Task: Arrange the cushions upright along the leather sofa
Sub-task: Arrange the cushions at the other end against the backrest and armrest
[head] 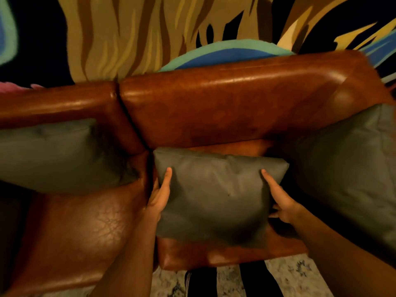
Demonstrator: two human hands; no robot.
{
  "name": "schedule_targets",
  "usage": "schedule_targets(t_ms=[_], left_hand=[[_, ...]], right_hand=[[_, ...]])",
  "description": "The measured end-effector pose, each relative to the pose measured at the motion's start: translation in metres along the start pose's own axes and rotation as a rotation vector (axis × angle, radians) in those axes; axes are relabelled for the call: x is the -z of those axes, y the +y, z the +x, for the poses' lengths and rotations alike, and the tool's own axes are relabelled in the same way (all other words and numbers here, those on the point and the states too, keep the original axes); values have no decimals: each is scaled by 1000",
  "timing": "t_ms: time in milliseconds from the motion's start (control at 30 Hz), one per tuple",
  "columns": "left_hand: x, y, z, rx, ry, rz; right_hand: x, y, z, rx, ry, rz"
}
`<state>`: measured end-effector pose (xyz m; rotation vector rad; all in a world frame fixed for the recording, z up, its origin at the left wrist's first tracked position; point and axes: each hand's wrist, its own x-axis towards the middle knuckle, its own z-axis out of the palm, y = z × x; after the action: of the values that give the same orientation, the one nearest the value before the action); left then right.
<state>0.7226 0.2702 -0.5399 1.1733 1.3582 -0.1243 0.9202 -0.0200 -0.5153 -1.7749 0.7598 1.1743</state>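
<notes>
A grey-green cushion (216,194) stands on the right seat of the brown leather sofa (225,108), leaning toward the backrest. My left hand (159,195) grips its left edge and my right hand (280,200) grips its right edge, thumbs on the front face. A second grey-green cushion (57,153) leans against the backrest on the left seat. A third, larger cushion (351,168) rests against the right arm of the sofa.
The left seat cushion (85,228) of the sofa lies bare in front of the left cushion. A painted mural wall (150,33) rises behind the backrest. A patterned rug (295,275) and my dark trouser legs (255,279) show below the seat's front edge.
</notes>
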Motion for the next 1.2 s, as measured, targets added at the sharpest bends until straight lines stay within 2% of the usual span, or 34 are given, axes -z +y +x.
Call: schedule_targets(t_ms=[133,367,500,700,1200], left_hand=[[17,20,-35,47,44,-60],[35,66,-62,-33,97,-267],[45,82,-58,-88,61,-317],[48,96,-36,-148,19,-426],[40,103,9,-102,-74,-405]], right_hand=[[-2,-15,-31,69,-25,-11],[-16,-63,-68,250,-83,-52],[-25,-87,-70,306,-95,-52],[-39,-107,-56,331,-126,1],[-48,-134,-20,361,-61,36]])
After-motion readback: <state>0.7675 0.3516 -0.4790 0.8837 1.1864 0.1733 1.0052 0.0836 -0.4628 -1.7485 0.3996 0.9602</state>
